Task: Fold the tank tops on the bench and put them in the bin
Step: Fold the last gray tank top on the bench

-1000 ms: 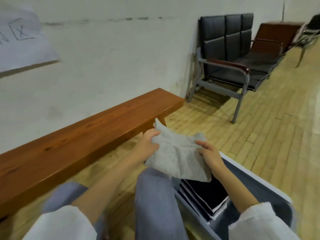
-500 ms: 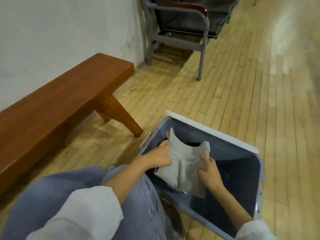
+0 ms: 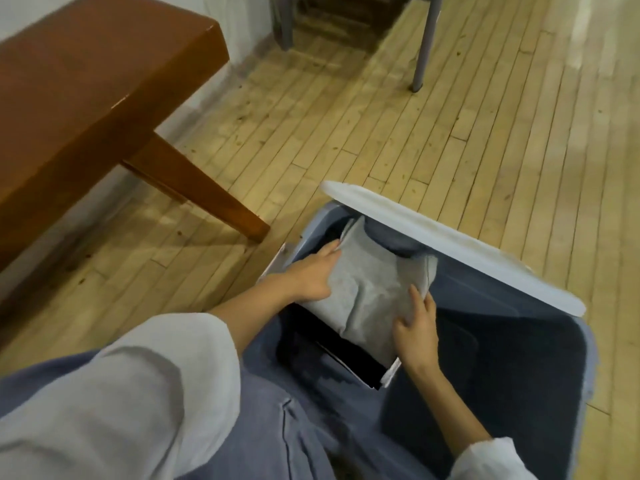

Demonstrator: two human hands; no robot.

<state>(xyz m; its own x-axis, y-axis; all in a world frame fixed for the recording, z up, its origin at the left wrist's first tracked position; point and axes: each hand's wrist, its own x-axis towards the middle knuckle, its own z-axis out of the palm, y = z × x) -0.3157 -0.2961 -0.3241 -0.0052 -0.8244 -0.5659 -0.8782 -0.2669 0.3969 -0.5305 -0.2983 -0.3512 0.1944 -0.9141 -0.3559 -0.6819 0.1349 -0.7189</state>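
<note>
A folded grey tank top lies inside the blue-grey bin, on top of a stack of folded dark tops. My left hand holds its left edge, fingers reaching along the fabric. My right hand holds its right edge, fingers spread over the cloth. Both hands are down inside the bin. The brown wooden bench at upper left has nothing on the part in view.
The bin's white lid stands open along its far rim. A bench leg slants toward the bin's left corner. Grey chair legs stand on the wooden floor at the top. My knees in blue jeans fill the lower left.
The grey tank top went from above my lap down into the bin onto the dark stack. The view has tilted downward and both hands followed the top in.
</note>
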